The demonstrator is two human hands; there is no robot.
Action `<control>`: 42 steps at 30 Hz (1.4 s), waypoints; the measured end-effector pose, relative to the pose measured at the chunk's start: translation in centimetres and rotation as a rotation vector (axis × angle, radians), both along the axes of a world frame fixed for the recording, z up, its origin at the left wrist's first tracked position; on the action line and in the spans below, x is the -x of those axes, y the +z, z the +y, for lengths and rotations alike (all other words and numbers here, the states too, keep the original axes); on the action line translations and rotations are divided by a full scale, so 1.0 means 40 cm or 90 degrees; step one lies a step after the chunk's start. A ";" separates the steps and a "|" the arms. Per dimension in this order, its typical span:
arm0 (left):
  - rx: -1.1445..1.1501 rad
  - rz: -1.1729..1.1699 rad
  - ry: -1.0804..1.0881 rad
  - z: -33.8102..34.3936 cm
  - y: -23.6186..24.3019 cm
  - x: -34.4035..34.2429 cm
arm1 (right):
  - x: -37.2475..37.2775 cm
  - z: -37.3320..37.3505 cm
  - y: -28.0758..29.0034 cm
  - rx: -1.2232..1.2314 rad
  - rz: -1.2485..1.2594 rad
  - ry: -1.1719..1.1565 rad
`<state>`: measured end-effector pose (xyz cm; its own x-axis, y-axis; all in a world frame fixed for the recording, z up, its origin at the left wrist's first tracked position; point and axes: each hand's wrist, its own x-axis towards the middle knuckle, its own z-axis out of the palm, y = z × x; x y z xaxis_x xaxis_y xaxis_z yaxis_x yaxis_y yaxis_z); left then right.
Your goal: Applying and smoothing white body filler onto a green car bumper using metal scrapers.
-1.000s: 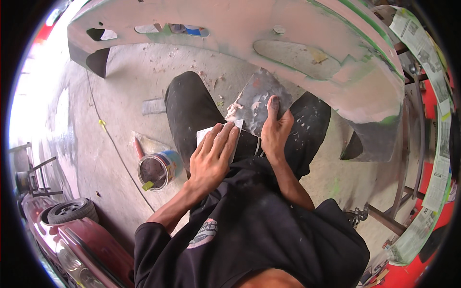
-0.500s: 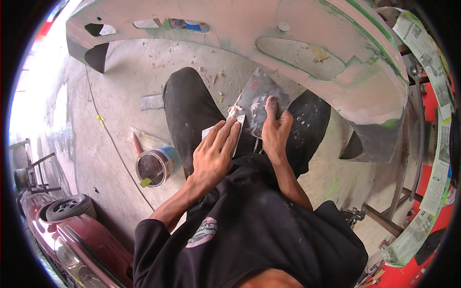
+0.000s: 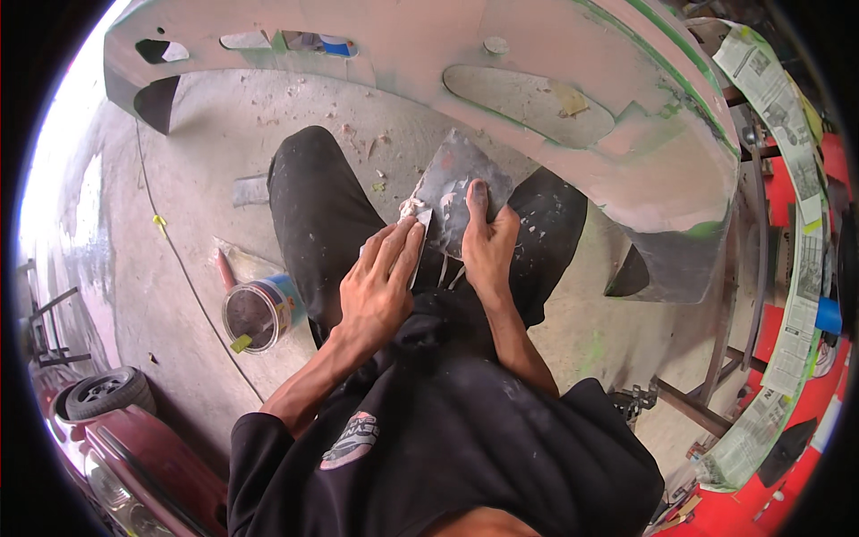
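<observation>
My left hand (image 3: 376,285) is closed on a thin whitish putty spreader (image 3: 424,220), its fingers lying along the blade. The spreader's edge meets the left side of a grey mixing board (image 3: 455,166), where a ridge of pale putty (image 3: 412,206) clings. My right hand (image 3: 489,246) grips that board, thumb on top and the other fingers hidden beneath. Smears of putty mark the board's face. It is held above my lap, between my knees. A large bumper (image 3: 385,45), pinkish with green patches, spans the space beyond my knees.
Left of my leg stands an opened tin (image 3: 250,320) with a green-yellow piece on its rim. A thin cable (image 3: 183,268) crosses the concrete floor. A dark red car part with a wheel (image 3: 109,392) sits lower left. On the right are a metal stand (image 3: 693,407) and a newspaper-masked panel (image 3: 796,313).
The spreader has turned more edge-on against the board's putty-covered side. My right hand keeps its hold on the board. The whole view has shifted, so everything sits further left.
</observation>
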<state>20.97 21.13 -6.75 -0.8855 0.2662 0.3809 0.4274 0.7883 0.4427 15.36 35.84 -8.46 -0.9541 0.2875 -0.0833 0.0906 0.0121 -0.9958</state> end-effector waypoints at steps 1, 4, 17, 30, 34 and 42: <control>-0.002 -0.006 0.001 0.002 0.000 0.000 | 0.001 0.000 -0.002 -0.018 -0.020 -0.020; -0.003 -0.019 0.010 0.011 0.003 -0.001 | 0.002 0.003 -0.007 -0.023 0.013 -0.019; 0.011 -0.048 0.040 0.057 -0.051 0.008 | 0.007 0.029 -0.034 -0.057 -0.056 -0.004; -0.135 -0.153 0.196 0.087 -0.058 0.066 | -0.042 -0.014 -0.061 -0.116 -0.028 0.012; -0.440 -0.261 0.213 0.011 -0.063 0.143 | -0.063 -0.018 -0.078 -0.112 -0.003 -0.007; -0.493 -0.274 0.106 -0.082 -0.014 0.151 | 0.011 0.090 -0.113 0.018 0.016 -0.048</control>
